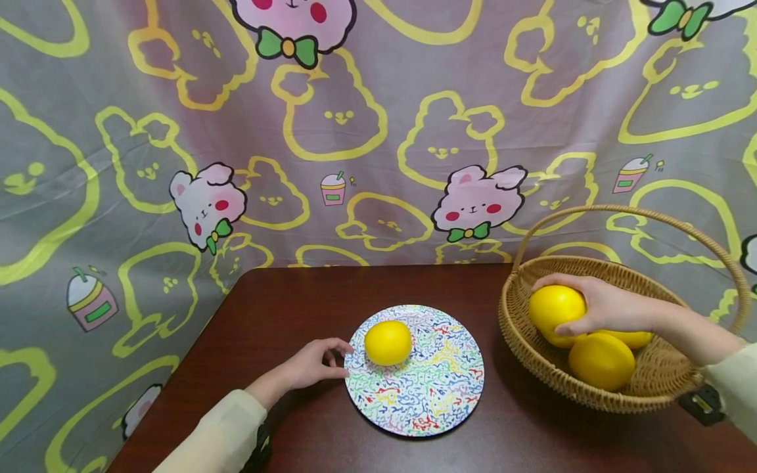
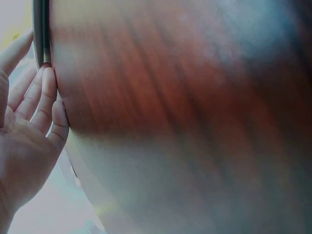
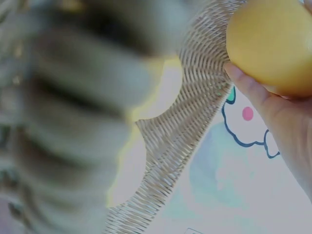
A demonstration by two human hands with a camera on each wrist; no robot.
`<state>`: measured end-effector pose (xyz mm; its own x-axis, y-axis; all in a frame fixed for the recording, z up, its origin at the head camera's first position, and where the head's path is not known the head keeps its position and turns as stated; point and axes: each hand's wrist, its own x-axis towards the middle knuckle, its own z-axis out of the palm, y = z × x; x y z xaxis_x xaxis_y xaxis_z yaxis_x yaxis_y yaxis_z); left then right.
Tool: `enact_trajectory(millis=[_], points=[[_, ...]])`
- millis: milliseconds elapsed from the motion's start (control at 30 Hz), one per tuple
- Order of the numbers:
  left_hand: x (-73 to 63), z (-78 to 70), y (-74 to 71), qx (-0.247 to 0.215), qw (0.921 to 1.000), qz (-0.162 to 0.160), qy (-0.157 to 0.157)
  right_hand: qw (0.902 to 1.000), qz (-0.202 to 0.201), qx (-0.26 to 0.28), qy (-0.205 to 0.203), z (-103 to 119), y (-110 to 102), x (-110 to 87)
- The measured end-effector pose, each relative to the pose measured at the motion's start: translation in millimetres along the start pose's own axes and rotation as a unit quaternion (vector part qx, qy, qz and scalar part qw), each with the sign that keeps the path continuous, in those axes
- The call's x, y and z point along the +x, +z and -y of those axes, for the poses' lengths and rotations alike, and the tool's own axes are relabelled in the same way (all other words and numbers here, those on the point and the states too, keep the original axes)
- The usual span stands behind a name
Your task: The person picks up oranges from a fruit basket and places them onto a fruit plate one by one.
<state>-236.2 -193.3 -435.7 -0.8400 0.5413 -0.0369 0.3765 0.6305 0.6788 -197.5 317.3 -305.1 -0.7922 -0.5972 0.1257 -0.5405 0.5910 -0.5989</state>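
My right hand point(image 1: 609, 305) grips a yellow, lemon-like fruit point(image 1: 556, 312) inside the wicker basket point(image 1: 514, 335), with the thumb on its near side. In the right wrist view the same fruit point(image 3: 270, 46) shows at the upper right against the fingers. Two more yellow fruits lie in the basket, one in front point(image 1: 602, 361) and one partly hidden behind it point(image 1: 629, 339). A single yellow fruit point(image 1: 388, 343) sits on the left part of a round, colourfully patterned plate point(image 1: 420, 394). My left hand point(image 1: 313, 361) rests at the plate's left rim, fingers loosely bent, fingertips touching the edge.
The dark brown table point(image 1: 284, 295) ends against a patterned cloth point(image 1: 367, 131) at the back and left. An arched handle point(image 1: 639, 210) rises over the basket, with the right forearm passing beneath it. Table surface separates plate and basket.
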Motion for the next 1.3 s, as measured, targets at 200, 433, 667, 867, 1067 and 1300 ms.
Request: enact_trajectory(millis=[200, 433, 667, 867, 1067, 1300], points=[[0.8, 0.8, 0.0, 0.0, 1.0, 0.001, 0.001, 0.9999, -0.005, -0.011, -0.001, 6.0, -3.5, 0.8], [0.6, 2.5, 0.4, -0.004, 1.0, 0.0, 0.002, 0.9999, -0.008, -0.012, -0.001, 15.5, -7.0, 2.5], [0.5, 1.7, 0.2, -0.004, 1.0, -0.001, -0.003, 0.9998, -0.017, -0.013, -0.005, 24.5, -8.5, 6.0], [0.7, 1.2, 0.6, -0.004, 1.0, -0.001, -0.006, 0.9994, -0.016, -0.026, -0.014, 28.0, -9.7, 9.3], [1.1, 2.7, 1.1, -0.004, 1.0, -0.001, -0.007, 0.9984, -0.021, -0.045, -0.026, 31.0, -10.7, 14.3], [1.2, 2.9, 1.0, -0.006, 1.0, -0.002, -0.007, 0.9978, -0.014, -0.044, -0.048, 34.1, -9.2, 20.8]])
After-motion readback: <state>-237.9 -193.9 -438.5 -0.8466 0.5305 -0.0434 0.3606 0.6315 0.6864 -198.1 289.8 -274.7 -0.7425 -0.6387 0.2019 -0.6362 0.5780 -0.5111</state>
